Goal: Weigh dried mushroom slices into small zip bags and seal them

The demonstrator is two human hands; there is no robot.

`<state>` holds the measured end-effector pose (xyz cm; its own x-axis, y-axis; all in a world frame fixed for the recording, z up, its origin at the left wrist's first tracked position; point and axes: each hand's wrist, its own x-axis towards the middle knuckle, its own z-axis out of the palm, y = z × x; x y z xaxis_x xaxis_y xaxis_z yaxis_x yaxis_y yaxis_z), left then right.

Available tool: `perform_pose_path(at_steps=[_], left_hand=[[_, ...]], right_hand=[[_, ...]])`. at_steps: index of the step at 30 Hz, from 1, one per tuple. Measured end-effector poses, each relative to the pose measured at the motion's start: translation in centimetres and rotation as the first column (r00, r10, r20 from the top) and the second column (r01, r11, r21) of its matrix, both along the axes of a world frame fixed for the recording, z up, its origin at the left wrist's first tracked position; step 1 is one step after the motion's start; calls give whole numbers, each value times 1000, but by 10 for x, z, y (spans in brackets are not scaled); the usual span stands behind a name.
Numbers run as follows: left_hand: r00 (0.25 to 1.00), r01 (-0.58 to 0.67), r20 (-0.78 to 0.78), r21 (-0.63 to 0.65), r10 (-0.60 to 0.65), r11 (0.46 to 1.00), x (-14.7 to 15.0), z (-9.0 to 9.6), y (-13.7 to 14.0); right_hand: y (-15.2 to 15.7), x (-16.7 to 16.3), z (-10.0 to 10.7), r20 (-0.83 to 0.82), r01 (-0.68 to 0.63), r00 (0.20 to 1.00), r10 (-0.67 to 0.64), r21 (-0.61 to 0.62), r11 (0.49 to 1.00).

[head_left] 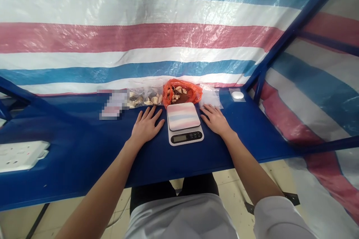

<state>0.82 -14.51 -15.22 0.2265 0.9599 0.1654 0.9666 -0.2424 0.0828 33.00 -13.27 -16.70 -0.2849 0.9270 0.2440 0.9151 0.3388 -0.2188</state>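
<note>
My left hand (147, 124) lies flat on the blue table (92, 134), fingers spread, left of a white kitchen scale (183, 117). On the scale's other side my right hand (214, 119) also rests flat, its fingertips at the lower edge of clear plastic bags (210, 96). Neither hand holds anything. The scale has a shiny plate, a dark display and several buttons. Behind it sits an open red plastic bag (183, 93) with pale, dried-looking pieces inside. Clear bags of similar pieces (144, 98) lie beyond my left fingertips.
A blurred-out flat item (113, 104) lies left of the clear bags. At the far right is a white oval object (238, 95) on a small clear bag. A white power strip (22, 155) stands at the left. Blue metal bars (280, 44) and striped sheeting (140, 37) enclose the table.
</note>
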Motion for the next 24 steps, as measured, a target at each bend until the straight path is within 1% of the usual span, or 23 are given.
perform_pose_path(at_steps=[10, 13, 15, 17, 19, 22, 24], left_hand=[[1000, -1, -21, -5, 1, 1000, 0, 0, -1], [1000, -4, -7, -7, 4, 1000, 0, 1, -2], [1000, -2, -1, -6, 2, 1000, 0, 2, -2], [1000, -1, -9, -4, 1, 1000, 1, 2, -2], [1000, -5, -21, -4, 5, 1000, 1, 2, -2], [999, -11, -30, -11, 10, 1000, 1, 2, -2], [1000, -7, -21, -15, 7, 1000, 1, 3, -2]], right_hand=[[-1, 0, -2, 6, -1, 1000, 1, 31, 1000], [0, 1, 2, -24, 1, 1000, 0, 46, 999], [3, 1, 8, -61, 33, 998, -30, 56, 998], [9, 3, 16, -87, 84, 993, -78, 64, 994], [19, 6, 24, -77, 119, 990, -115, 59, 991], [37, 10, 30, -6, 116, 993, -116, -4, 993], [47, 12, 29, 44, 121, 992, -119, -49, 991]])
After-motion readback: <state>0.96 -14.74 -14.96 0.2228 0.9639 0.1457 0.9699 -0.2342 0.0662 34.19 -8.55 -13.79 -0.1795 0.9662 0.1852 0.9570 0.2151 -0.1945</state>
